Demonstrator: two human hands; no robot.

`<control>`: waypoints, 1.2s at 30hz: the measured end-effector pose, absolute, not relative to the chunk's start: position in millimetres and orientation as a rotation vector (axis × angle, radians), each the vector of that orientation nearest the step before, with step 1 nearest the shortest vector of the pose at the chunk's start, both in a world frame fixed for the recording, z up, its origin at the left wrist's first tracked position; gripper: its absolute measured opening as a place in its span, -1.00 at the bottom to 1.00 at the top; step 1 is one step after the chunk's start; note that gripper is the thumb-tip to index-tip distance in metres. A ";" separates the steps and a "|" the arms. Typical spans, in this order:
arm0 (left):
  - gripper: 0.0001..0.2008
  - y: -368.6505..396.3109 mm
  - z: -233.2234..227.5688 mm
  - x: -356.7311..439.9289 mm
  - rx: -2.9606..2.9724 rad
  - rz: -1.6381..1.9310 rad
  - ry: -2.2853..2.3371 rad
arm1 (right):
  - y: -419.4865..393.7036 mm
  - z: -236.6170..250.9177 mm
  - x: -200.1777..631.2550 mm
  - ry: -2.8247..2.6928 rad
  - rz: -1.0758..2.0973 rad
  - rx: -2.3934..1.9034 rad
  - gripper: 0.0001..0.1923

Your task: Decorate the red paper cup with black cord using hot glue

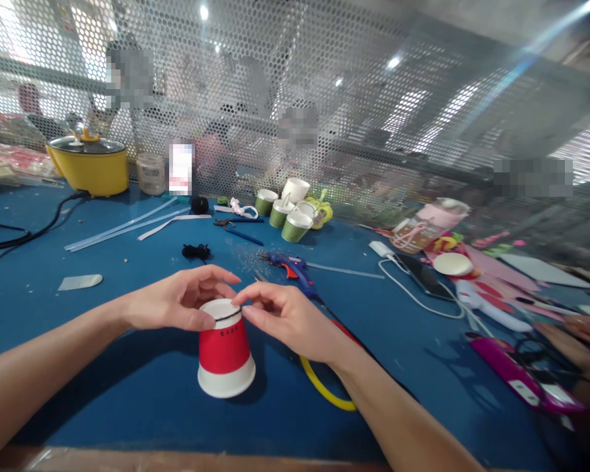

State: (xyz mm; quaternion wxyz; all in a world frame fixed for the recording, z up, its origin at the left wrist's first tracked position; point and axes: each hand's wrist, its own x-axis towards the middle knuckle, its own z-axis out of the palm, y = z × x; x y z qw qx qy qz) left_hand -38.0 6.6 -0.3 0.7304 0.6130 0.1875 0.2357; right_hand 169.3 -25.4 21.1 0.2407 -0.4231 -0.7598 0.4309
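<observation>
1. While it stands upside down on the blue counter (128, 393), the red paper cup (225, 357) shows a white rolled rim at the bottom and a white base on top; it tapers upward, smooth-sided, with a row of small dark dots near the top.
2. A thin black thread or cord (229, 316) runs round the upper edge of the cup; what it is made of is hard to tell.
3. Curled over the cup's top from the left, the left hand (177, 303) has its thumb pressed to the side and its fingers arched above: a loose grip on the cup.
4. Coming in from the right, the right hand (285, 318) has thumb and forefinger pinched together at the rim, right where the thread lies; whether they actually hold the thread cannot be made out.
5. Behind the right hand lies a blue glue gun (295, 267) with an orange trigger, and a yellow loop (324, 390) shows under the right wrist, partly hidden.
6. Further back stand green paper cups (295, 226) with white rims and a glossy yellow pot (91, 170) with a glass lid.
7. Right of them, pink items blur together by the frame edge, beside perforated metal mesh (373, 98).
</observation>
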 end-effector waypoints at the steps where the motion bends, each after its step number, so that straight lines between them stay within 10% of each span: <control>1: -0.52 6.5 -0.6 -38.0 1.346 0.522 0.409 | -25.1 20.9 169.5 -2.075 1.185 -1.157 -0.84; 36: -0.65 4.6 6.2 -36.4 1.432 0.674 0.586 | -29.3 22.7 166.0 -2.086 1.162 -1.196 -0.87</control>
